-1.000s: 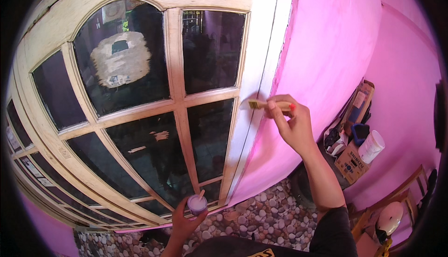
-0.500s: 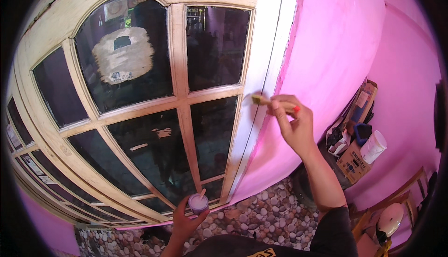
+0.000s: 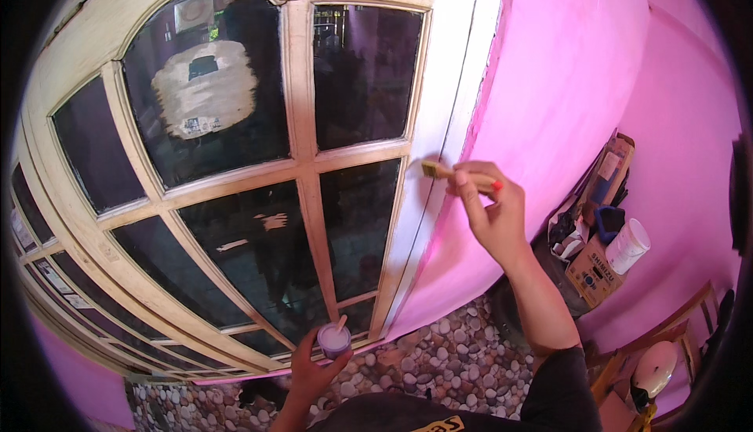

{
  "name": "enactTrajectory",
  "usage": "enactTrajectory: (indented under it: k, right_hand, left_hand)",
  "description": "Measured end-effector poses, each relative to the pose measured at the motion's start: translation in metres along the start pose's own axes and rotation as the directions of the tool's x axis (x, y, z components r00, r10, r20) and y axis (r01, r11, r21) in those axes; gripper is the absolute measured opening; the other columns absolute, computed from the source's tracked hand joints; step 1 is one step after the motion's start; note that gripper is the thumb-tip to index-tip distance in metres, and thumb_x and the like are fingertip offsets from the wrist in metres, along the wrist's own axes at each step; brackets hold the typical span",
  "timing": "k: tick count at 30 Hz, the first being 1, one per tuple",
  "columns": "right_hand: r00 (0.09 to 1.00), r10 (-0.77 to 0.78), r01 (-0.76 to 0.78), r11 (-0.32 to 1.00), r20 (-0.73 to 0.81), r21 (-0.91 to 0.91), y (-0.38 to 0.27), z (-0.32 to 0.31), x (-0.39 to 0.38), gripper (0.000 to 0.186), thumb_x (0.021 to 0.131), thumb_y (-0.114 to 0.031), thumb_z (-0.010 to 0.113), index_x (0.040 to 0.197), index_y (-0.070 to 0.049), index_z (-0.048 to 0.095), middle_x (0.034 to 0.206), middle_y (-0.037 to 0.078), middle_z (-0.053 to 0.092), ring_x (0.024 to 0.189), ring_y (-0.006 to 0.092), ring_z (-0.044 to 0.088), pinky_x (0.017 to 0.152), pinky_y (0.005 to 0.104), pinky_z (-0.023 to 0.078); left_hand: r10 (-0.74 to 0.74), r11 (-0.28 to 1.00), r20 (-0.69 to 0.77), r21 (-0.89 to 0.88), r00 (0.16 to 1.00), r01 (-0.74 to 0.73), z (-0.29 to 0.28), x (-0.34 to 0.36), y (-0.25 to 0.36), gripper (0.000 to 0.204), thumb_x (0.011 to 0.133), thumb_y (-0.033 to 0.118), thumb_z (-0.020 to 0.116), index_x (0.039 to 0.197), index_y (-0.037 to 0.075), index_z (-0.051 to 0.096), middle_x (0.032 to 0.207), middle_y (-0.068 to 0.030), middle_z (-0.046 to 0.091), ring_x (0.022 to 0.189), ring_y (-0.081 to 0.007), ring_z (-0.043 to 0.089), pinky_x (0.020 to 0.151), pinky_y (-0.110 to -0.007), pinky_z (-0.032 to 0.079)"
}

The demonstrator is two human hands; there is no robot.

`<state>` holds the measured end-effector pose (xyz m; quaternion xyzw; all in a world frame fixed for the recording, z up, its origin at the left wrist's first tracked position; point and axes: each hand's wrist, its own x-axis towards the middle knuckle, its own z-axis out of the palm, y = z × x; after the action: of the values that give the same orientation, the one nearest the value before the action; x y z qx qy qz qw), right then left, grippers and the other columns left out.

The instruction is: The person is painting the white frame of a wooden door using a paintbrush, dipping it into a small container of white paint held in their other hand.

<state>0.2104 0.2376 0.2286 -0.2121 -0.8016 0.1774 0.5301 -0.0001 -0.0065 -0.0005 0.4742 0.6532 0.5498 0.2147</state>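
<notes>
My right hand (image 3: 494,208) is closed around the wooden handle of a paintbrush (image 3: 439,171), whose red tip shows past the fingers. Its bristles are over the white door frame (image 3: 433,142); whether they touch it I cannot tell. Low in the middle, my left hand (image 3: 314,369) grips a small cup of pale paint (image 3: 335,339) with a flat stick standing in it. Ahead is a cream wooden door (image 3: 302,87) with dark glass panes, one carrying a ragged pale patch (image 3: 208,91).
A pink wall (image 3: 541,79) runs right from the frame. Against it stand a cardboard box (image 3: 594,275), a white bucket (image 3: 628,245) and a blue container (image 3: 609,224). A pale helmet (image 3: 656,368) is at lower right. The floor (image 3: 439,361) has a pebble pattern.
The brush's bristle end has shifted very slightly left along the white frame. The view has tipped a little; my left hand keeps its hold on the cup.
</notes>
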Motion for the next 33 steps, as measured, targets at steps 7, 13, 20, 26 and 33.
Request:
enactTrajectory:
  k: [7,13,20,26,33]
  right_hand:
    - [0.988,-0.116,0.116,0.993,-0.104,-0.012,-0.006,-0.005,-0.014,0.014,0.101,-0.009,0.064,0.103,0.004,0.067,0.094,0.014,0.073,0.076,0.0154,0.072,0.068,0.0267,0.056]
    - [0.999,-0.011,0.012,1.000,-0.031,0.024,0.007,0.005,-0.015,0.012,0.101,-0.009,0.064,0.102,0.002,0.067,0.085,0.011,0.072,0.077,0.0152,0.072,0.070,0.0274,0.056]
    - [0.970,-0.176,0.170,0.984,-0.166,-0.048,-0.003,-0.007,-0.008,0.009,0.099,-0.005,0.064,0.102,0.003,0.068,0.094,0.011,0.073,0.081,0.0158,0.071,0.073,0.0278,0.056]
    - [0.992,0.100,-0.095,0.993,0.079,-0.068,0.014,0.009,-0.040,0.012,0.098,-0.009,0.068,0.103,0.002,0.069,0.089,0.012,0.074,0.081,0.0164,0.072,0.073,0.0278,0.055]
    - [0.977,-0.128,0.134,0.991,-0.168,0.021,0.003,0.003,-0.013,0.011,0.099,-0.009,0.066,0.103,0.001,0.069,0.087,0.010,0.074,0.080,0.0164,0.072,0.071,0.0272,0.055]
  left_hand:
    - [0.015,1.000,-0.055,-0.002,0.998,-0.015,0.001,-0.004,-0.012,0.071,0.071,0.025,0.093,0.127,-0.003,0.060,0.116,-0.0166,0.070,0.109,-0.0251,0.068,0.099,-0.038,0.051]
    - [0.011,1.000,-0.031,0.014,0.999,-0.010,-0.002,-0.001,-0.003,0.072,0.071,0.025,0.093,0.128,-0.003,0.060,0.116,-0.0167,0.070,0.109,-0.0256,0.068,0.098,-0.038,0.051]
    - [0.004,1.000,-0.043,0.005,0.999,-0.004,-0.002,-0.001,-0.011,0.071,0.071,0.025,0.093,0.127,-0.004,0.060,0.115,-0.0170,0.070,0.109,-0.0249,0.068,0.097,-0.038,0.052]
    - [0.006,1.000,-0.048,0.002,0.999,-0.006,-0.002,-0.001,-0.012,0.072,0.070,0.024,0.093,0.127,-0.004,0.060,0.116,-0.0167,0.070,0.110,-0.0248,0.067,0.098,-0.037,0.051]
    - [0.013,0.999,-0.053,0.034,0.999,-0.012,-0.003,-0.001,-0.017,0.071,0.070,0.024,0.093,0.127,-0.003,0.060,0.116,-0.0163,0.069,0.110,-0.0245,0.067,0.099,-0.038,0.051]
